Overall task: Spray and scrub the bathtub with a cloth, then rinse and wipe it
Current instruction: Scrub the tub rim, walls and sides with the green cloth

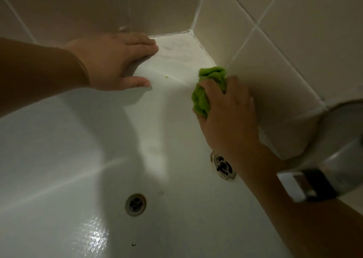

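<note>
step: scrubbing the far corner ledge of the bathtub [59, 159], judged from cloth position; rinse and wipe look not yet done
right grip: right hand [227, 108] closed around a bunched green cloth [204, 93], fingers curled over it, cloth pressed on the tub rim where it meets the tiled wall [265, 51]
left grip: left hand [115, 61] holding nothing, fingers straight, flat on the rim, thumb hanging down the inner wall; bracing, I'd say
cloth location: inside the right grip, wad poking out ahead of the fingers and to their left, touching rim and tile base
yellowish spot [167, 77]: on the ledge between the two grips, nearer the left thumb, untouched by the cloth
overflow fitting [223, 165]: below the right grip, on the tub end wall
drain [136, 204]: well below both grips, on the tub floor, wet sheen near it
chrome fixture [324, 169]: behind the right wrist, blurred
how to do well: keep firm downward pressure, drag the wad leftward along the ledge toward the spot, work into the grimy grout seam at the corner
risk: bunched cloth gives small contact area; left palm could slip on the wet rim
</note>
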Available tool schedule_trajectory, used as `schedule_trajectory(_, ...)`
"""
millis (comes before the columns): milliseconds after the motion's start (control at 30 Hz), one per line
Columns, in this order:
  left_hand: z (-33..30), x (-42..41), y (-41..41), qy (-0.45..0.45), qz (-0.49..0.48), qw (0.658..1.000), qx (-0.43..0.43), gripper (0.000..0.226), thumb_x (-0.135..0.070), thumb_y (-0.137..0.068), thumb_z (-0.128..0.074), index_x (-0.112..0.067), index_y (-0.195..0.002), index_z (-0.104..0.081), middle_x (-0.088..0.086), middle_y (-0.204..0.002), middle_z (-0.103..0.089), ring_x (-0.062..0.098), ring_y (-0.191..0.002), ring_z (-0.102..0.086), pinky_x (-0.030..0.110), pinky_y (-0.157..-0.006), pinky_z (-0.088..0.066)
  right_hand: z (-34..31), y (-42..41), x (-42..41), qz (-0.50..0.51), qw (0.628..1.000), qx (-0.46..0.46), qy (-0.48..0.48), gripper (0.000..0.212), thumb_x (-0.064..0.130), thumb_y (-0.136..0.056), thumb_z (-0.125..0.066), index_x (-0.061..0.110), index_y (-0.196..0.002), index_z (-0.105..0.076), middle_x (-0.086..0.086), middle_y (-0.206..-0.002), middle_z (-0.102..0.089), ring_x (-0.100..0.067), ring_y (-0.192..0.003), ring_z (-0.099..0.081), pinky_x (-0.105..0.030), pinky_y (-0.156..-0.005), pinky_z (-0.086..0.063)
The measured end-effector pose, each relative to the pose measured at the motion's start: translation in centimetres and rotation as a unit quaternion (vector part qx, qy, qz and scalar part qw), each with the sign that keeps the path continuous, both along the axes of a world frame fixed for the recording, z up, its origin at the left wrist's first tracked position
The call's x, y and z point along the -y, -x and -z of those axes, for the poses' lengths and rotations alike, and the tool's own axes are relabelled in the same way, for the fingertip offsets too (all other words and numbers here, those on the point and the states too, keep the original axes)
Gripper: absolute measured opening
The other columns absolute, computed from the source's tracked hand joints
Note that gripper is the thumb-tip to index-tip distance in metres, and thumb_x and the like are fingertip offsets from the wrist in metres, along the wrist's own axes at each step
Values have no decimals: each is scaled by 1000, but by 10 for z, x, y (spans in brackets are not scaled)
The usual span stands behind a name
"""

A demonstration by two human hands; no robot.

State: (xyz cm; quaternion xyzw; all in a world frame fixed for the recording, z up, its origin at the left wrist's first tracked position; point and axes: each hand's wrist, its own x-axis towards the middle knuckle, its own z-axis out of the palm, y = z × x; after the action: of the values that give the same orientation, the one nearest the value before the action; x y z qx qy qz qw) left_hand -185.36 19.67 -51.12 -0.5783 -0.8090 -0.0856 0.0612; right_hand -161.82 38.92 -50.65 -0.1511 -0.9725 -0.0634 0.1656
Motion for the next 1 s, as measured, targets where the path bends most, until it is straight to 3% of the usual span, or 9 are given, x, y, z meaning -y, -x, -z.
schedule_trajectory(133, -4, -12, -7, 5, -19, 1000, 8, 105, -92, -81, -31, -17, -155, -40, 7, -159, -42, 32, -143, -44, 52, -116, -41, -11, 10, -9, -45, 999, -10, -27, 34, 27, -91, -72, 24, -124, -62, -10, -115, -55, -31, -100, -51, -42, -82, -44)
schedule_trajectory(300, -8, -14, -15, -2, -36, 999, 4, 106, -91, -79, -36, -15, -152, -45, 8, -157, -45, 33, -141, -47, 50, -116, -36, 1, -38, -15, -45, 997, -15, 53, 73, 61, -85, -67, 24, -146, -53, -16, -129, -55, -37, -110, -54, -47, -92, -47)
schedule_trajectory(367, -10, -16, -17, 12, -40, 999, 5, 103, -90, -82, -45, -14, -153, -44, 9, -158, -45, 32, -143, -44, 50, -117, -34, 3, -22, -17, -52, 995, -3, 80, 77, 64, -84, -63, 26, -149, -48, -17, -135, -51, -40, -113, -54, -51, -94, -49)
schedule_trajectory(467, -9, -20, -20, 17, -51, 998, 22, 105, -87, -79, -57, -14, -154, -44, 10, -158, -45, 33, -145, -41, 47, -122, -31, 1, 8, -21, -55, 995, 7, 88, 75, 59, -84, -63, 29, -150, -44, -13, -137, -50, -38, -114, -53, -55, -95, -48)
schedule_trajectory(667, -14, -18, -22, 8, -58, 997, 58, 101, -83, -75, -50, -21, -154, -46, 2, -161, -43, 26, -148, -38, 38, -124, -25, 4, -69, -19, -75, 993, -49, 81, 67, 46, -85, -70, 21, -146, -55, -15, -131, -53, -32, -107, -54, -39, -87, -46)
schedule_trajectory(867, -15, -24, -27, 13, -68, 996, 62, 108, -92, -71, -42, -26, -157, -42, 0, -163, -39, 24, -150, -34, 40, -125, -25, 2, 17, -19, -63, 996, -31, 64, 69, 46, -82, -68, 28, -147, -51, -8, -128, -54, -30, -107, -56, -43, -92, -50)
schedule_trajectory(1000, -12, -25, -25, 31, -69, 996, 40, 109, -95, -73, -31, -30, -160, -34, -5, -167, -32, 22, -153, -30, 43, -126, -24, 0, -31, -22, -92, 990, -29, 105, 63, 39, -83, -72, 26, -142, -56, -8, -120, -54, -28, -101, -54, -39, -88, -47)
